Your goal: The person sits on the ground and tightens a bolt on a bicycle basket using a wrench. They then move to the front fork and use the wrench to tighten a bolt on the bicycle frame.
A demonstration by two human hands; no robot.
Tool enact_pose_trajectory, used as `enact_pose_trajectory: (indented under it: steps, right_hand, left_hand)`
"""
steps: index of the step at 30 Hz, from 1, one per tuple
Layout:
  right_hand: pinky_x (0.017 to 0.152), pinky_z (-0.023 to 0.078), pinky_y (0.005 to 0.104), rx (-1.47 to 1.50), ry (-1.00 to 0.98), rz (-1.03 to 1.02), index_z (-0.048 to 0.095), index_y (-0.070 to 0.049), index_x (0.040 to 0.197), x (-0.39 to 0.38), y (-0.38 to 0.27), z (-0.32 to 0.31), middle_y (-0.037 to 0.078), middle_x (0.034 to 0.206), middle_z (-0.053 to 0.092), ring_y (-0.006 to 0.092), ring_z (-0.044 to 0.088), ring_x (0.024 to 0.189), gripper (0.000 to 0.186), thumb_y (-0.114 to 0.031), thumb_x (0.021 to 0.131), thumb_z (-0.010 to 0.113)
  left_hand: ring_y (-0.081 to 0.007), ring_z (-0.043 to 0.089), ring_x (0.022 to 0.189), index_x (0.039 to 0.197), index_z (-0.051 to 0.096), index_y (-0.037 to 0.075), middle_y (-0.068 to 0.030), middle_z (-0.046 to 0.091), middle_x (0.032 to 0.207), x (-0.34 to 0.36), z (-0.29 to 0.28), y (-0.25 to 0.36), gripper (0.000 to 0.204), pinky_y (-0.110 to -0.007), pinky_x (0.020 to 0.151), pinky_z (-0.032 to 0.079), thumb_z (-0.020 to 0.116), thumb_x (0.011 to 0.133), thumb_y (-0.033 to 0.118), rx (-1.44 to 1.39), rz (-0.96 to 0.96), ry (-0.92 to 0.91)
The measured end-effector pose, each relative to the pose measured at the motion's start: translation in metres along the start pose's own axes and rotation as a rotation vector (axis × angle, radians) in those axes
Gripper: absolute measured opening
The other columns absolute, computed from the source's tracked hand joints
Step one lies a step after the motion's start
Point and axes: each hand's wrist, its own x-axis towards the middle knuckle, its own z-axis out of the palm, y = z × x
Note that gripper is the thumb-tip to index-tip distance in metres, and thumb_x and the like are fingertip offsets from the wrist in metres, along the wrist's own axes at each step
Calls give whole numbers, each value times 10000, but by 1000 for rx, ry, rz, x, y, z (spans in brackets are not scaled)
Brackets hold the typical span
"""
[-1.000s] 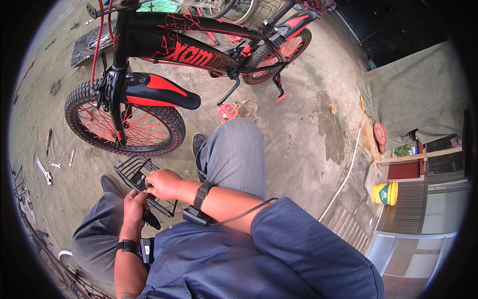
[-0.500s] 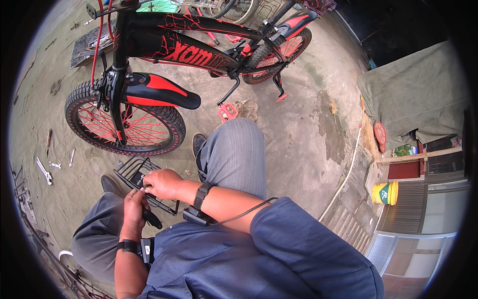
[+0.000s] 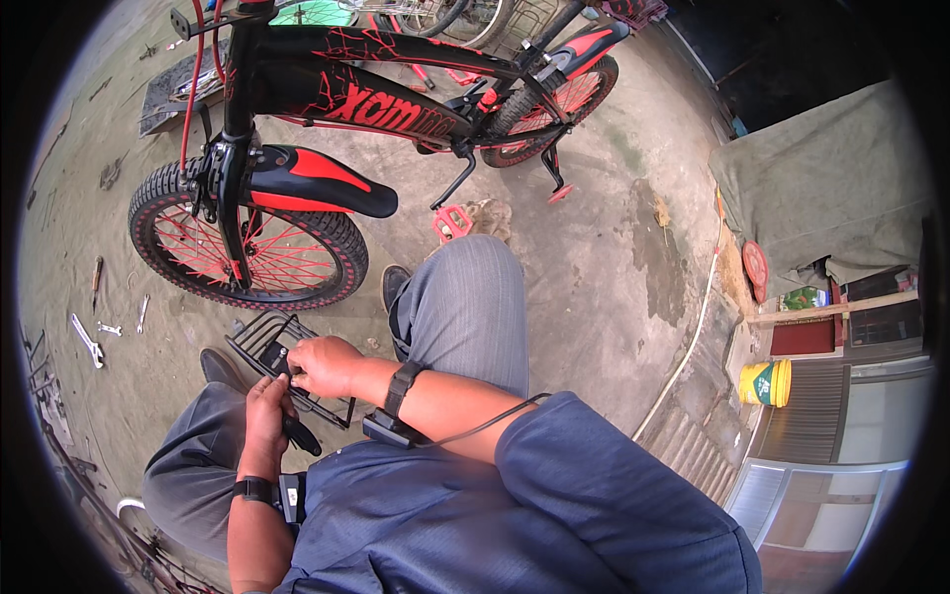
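Observation:
A black wire bicycle rack [image 3: 259,344] rests between my knees, low in the head view. My right hand [image 3: 323,364] lies on its near edge, fingers curled over the wires. My left hand [image 3: 267,404] is closed around a black-handled tool [image 3: 301,436] pressed against the same edge of the rack. Both wrists carry black bands. In front of me stands a black and red bicycle [image 3: 346,109], its front wheel [image 3: 247,243] just beyond the rack.
Wrenches [image 3: 87,339] and small tools lie on the concrete at the left. A red pedal [image 3: 451,222] hangs near my right knee. A white hose [image 3: 693,337] runs along the ground at right, near a yellow bucket [image 3: 764,382] and a tarp-covered heap [image 3: 831,188].
My hands have shifted only slightly on the rack; the bicycle and the tools on the ground have not moved.

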Motion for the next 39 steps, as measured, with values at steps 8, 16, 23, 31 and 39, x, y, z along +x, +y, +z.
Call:
enact_pose_trajectory:
  steps: [8, 16, 23, 31, 39]
  right_hand:
    - [772, 543, 482, -37, 10, 5, 729, -108, 874, -3, -4, -5, 121, 924, 686, 352, 680, 908, 184, -278, 805, 748]
    - [783, 547, 476, 15, 39, -28, 732, -115, 899, -3, -7, -7, 118, 938, 691, 346, 684, 914, 145, -212, 793, 752]
    - [777, 545, 476, 9, 50, -6, 721, -104, 887, -2, -6, -6, 118, 919, 693, 349, 686, 906, 170, -237, 785, 753]
    - [744, 541, 490, -37, 58, 6, 701, -80, 840, -1, -4, -5, 129, 882, 696, 360, 685, 857, 250, -324, 806, 743]
    - [750, 548, 488, -79, 26, -7, 702, -80, 842, 0, -2, -2, 145, 884, 700, 363, 687, 868, 230, -307, 804, 710]
  left_hand:
    - [-128, 453, 453, 837, 560, 84, -10, 504, 583, -2, 1, 1, 199, -283, 460, 405, 611, 995, 193, -3, -10, -7]
    - [-136, 472, 454, 854, 564, 92, -14, 508, 571, 3, -3, -3, 200, -295, 460, 425, 597, 1005, 219, 25, -10, -18]
    - [-131, 454, 458, 855, 546, 102, -3, 484, 579, 2, -3, -4, 205, -292, 460, 415, 593, 1012, 225, -25, -20, -18]
    - [-131, 451, 462, 847, 535, 106, 0, 475, 582, 0, -1, -2, 215, -293, 462, 410, 591, 1019, 221, -11, -22, -24]
    - [-133, 468, 459, 843, 547, 98, -11, 500, 574, 1, -2, -3, 217, -288, 464, 417, 593, 1018, 218, 5, -14, -26]
